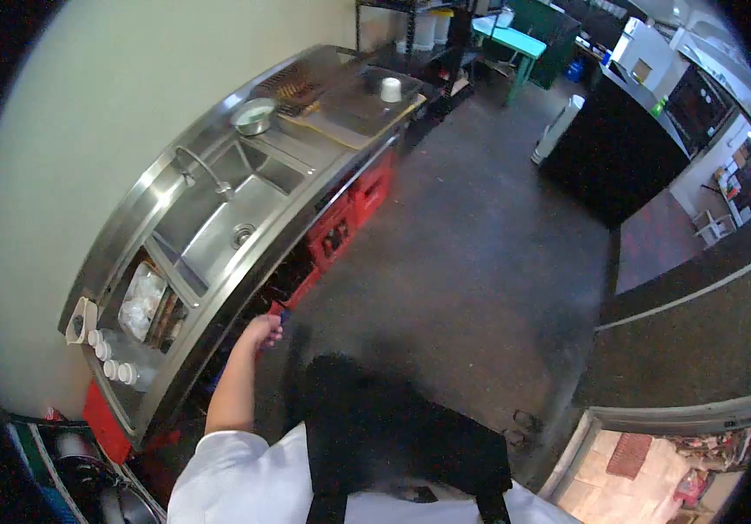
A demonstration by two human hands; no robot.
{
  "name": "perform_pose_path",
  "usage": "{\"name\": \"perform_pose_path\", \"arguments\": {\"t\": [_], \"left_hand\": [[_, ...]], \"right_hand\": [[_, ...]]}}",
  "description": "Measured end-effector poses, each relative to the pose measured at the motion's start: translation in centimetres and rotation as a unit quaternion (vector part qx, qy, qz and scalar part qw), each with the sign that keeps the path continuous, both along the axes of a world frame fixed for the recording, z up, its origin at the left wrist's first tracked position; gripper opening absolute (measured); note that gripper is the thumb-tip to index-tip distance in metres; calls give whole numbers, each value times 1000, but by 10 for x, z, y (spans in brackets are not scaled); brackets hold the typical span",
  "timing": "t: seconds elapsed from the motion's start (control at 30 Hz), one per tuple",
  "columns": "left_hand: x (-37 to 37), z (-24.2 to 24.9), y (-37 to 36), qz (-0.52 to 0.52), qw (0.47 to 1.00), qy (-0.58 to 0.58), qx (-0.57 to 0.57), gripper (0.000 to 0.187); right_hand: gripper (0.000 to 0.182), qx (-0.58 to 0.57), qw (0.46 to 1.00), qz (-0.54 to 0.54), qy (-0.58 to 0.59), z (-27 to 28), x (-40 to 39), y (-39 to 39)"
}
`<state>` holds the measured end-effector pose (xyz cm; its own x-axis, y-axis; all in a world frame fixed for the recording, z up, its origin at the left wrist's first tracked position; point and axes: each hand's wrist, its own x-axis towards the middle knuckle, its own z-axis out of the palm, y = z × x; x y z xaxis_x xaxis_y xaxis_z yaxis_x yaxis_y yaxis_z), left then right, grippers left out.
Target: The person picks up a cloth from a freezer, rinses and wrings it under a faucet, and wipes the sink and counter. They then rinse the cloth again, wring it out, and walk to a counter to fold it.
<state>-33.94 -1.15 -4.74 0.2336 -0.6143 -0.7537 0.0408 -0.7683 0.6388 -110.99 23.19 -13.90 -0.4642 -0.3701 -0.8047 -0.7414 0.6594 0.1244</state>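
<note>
My left hand is closed, held low beside the front edge of the steel sink counter. Its fingers are curled near a red crate under the counter; a small dark thing shows at the fingertips, too small to name. Up on the counter are the sink basin with its tap, a metal bowl and a white cup. Several white-capped jars stand at the near end, by a tray with plastic bags. My right hand is out of view.
Red crates line the space under the counter. A black-sided counter stands across the floor at the right, with a turquoise table at the back. Sandals lie on the floor near a doorway at lower right.
</note>
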Motion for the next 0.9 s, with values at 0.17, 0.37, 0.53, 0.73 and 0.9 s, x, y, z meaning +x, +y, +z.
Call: {"name": "perform_pose_path", "arguments": {"t": [0.17,0.37,0.53,0.73,0.9], "left_hand": [[-125,27,-115,-106,994,-8,-26,17],[-320,-24,-241,-434,860,-114,-243,37],[-450,57,-290,-615,636,-287,-369,62],[-524,100,-421,-517,639,-166,-545,33],[-563,120,-547,-554,609,-48,-565,21]], "right_hand": [[28,-90,976,-198,7,3,-45,7],[26,-386,877,-268,-104,-89,-28,-125],[49,-575,787,-23,-222,84,97,-409],[47,-684,698,96,-191,223,82,-585],[28,-643,753,110,-83,226,-6,-671]]}}
